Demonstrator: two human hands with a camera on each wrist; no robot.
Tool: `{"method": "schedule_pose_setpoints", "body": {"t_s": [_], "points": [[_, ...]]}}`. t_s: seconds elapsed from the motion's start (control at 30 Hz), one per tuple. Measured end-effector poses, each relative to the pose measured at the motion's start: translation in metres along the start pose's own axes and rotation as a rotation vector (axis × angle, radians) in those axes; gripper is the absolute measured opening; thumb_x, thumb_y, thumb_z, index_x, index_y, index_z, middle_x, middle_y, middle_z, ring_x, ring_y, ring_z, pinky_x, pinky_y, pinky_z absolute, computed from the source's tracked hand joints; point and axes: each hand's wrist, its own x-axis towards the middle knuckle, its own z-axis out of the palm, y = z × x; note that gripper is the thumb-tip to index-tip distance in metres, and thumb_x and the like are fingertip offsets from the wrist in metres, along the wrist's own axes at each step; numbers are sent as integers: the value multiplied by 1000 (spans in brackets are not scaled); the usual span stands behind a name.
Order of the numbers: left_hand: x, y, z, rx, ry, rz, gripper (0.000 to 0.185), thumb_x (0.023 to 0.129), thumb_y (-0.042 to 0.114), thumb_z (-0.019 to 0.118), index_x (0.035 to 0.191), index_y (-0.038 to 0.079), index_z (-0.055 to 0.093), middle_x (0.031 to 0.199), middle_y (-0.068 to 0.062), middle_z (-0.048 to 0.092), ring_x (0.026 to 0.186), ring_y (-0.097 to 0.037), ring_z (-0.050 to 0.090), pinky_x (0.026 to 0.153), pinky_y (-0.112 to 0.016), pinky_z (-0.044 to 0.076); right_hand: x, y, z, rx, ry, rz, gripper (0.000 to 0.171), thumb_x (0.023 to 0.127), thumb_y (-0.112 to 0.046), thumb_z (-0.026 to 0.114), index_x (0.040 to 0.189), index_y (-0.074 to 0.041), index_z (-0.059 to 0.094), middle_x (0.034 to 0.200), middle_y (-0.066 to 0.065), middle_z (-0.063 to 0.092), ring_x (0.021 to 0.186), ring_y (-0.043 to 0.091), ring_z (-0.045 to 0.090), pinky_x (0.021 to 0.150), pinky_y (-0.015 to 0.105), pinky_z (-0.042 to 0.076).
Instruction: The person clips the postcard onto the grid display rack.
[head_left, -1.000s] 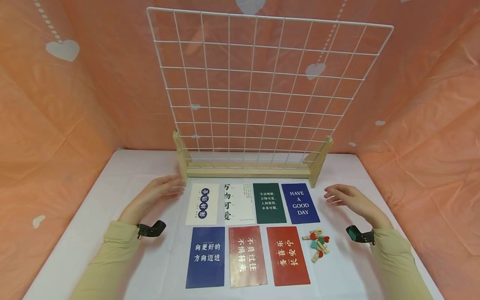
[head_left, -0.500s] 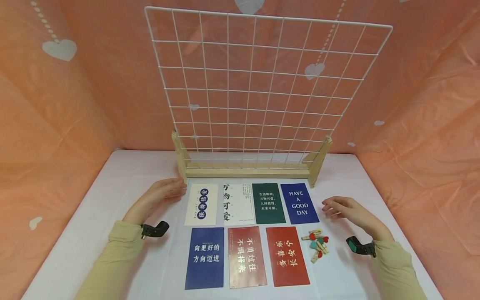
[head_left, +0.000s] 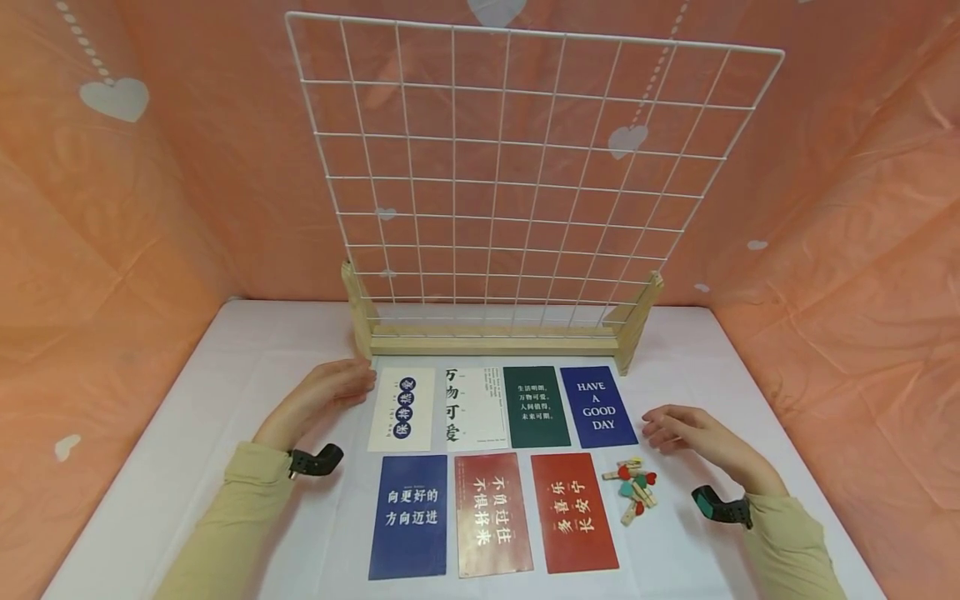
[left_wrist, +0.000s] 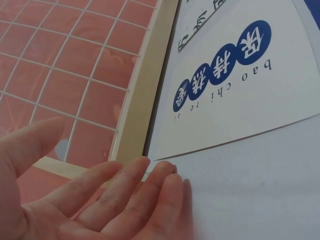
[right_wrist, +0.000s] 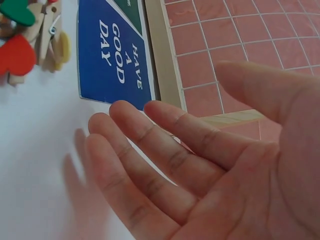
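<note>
A: Where is the person's left hand [head_left: 324,393]?

B: Left of centre in the head view, on the white table [head_left: 225,367], fingers straight and relaxed, grasping nothing. In the left wrist view the fingertips [left_wrist: 165,172] lie just beside the corner of the white card with blue circles [head_left: 402,408], close to the foot of the wooden stand [head_left: 495,340]; whether they touch the card's edge cannot be told.

A: And the right hand [head_left: 693,433]?

B: Lower right of the frame, loose and released as well, holding nothing. It sits just right of the blue "HAVE A GOOD DAY" card [head_left: 598,407], apart from it. The right wrist view shows the palm upturned with the fingers [right_wrist: 150,150] gently bent.

A: What lies closest to it?

B: A small heap of wooden clips with red and green hearts [head_left: 634,487], below and to the left of that hand, beside the red card [head_left: 573,512].

A: The rest of the layout?

B: Seven cards in two rows at lower centre, in front of the white wire grid [head_left: 517,167] that stands upright in the wooden stand. Orange cloth with white hearts [head_left: 112,208] fills the background.
</note>
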Motion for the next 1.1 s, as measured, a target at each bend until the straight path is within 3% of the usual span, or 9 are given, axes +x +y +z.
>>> {"method": "schedule_pose_setpoints", "body": {"t_s": [0.13,0.37,0.6,0.9,1.1], "points": [[11,5,4,87,39,-86,47,99,15,54,134,-13,41,133,-28,44,115,-26,54,100,-35,44,1,3,2,18,-9,10,42,104,-21,42,126,15,47,113,24,61,97,30,62,81,30,55],[21,2,7,222,76,-95,52,97,13,57,135,-16,38,126,-29,52,102,-18,60,94,-30,48,1,3,5,27,-11,19,45,104,-24,42,127,14,47,112,24,61,96,30,63,82,30,55],[27,-3,15,224,142,-127,52,90,2,63,133,-18,40,124,-33,52,92,-12,61,83,-30,55,0,5,6,40,-20,0,45,104,-23,42,126,16,46,112,25,60,96,29,63,81,31,55],[33,-9,21,301,197,-101,55,83,-3,70,130,-16,45,93,-18,64,72,-10,61,69,-25,57,0,6,7,43,-23,8,44,104,-23,42,126,15,46,113,25,59,97,29,62,82,30,55],[36,-10,25,324,218,-128,55,83,-1,71,131,-15,46,76,-8,61,59,-11,59,58,-22,54,0,4,8,46,-28,0,44,104,-22,42,126,16,45,114,26,59,98,29,62,83,32,55]]}}
